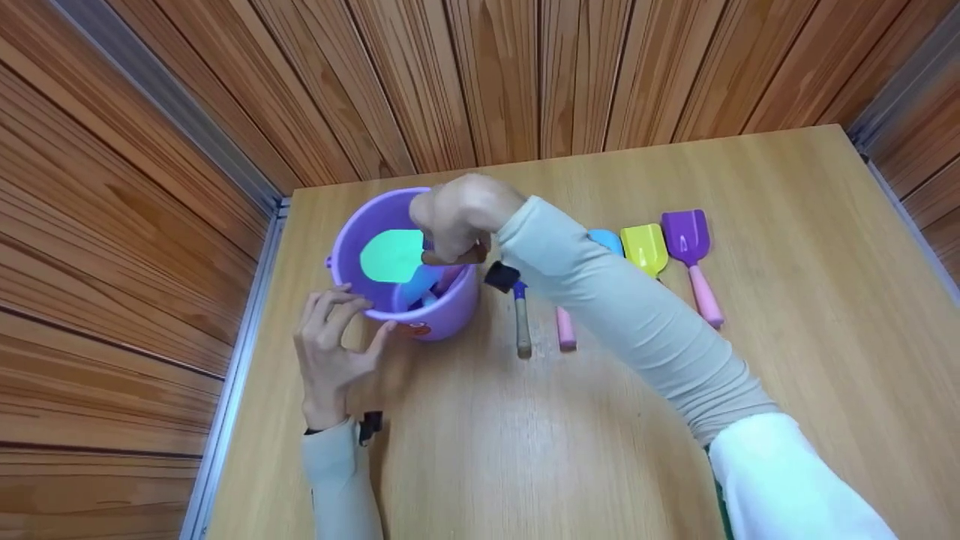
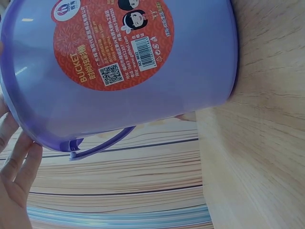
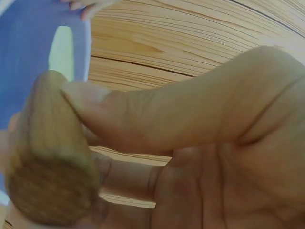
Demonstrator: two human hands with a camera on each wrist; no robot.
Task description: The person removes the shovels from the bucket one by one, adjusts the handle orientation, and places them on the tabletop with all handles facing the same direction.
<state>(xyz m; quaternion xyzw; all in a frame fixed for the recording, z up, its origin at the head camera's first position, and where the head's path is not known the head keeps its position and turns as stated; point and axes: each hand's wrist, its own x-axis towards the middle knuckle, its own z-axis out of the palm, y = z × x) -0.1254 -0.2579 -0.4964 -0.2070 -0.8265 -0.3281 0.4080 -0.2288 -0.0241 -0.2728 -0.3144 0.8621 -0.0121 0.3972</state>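
Note:
In the head view a purple bucket (image 1: 450, 315) stands on the table, its red label showing in the left wrist view. My left hand (image 1: 330, 345) holds its near left rim, fingers over the edge and thumb against the outside. Over the bucket's right side, my right hand (image 1: 461, 214) grips the wooden handle of a green toy shovel (image 1: 391, 256). The handle's thick end faces the right wrist camera, with thumb and fingers round it. Below the green blade, blue pieces (image 1: 421, 283) lie inside the bucket, partly hidden.
Right of the bucket lie a wooden handle (image 1: 523, 326), a pink handle (image 1: 566, 330), a blue piece (image 1: 606, 240), a yellow shovel (image 1: 645, 247) and a purple shovel (image 1: 686, 236). My right sleeve covers parts of them. Wood-panelled walls (image 1: 495, 82) border the table.

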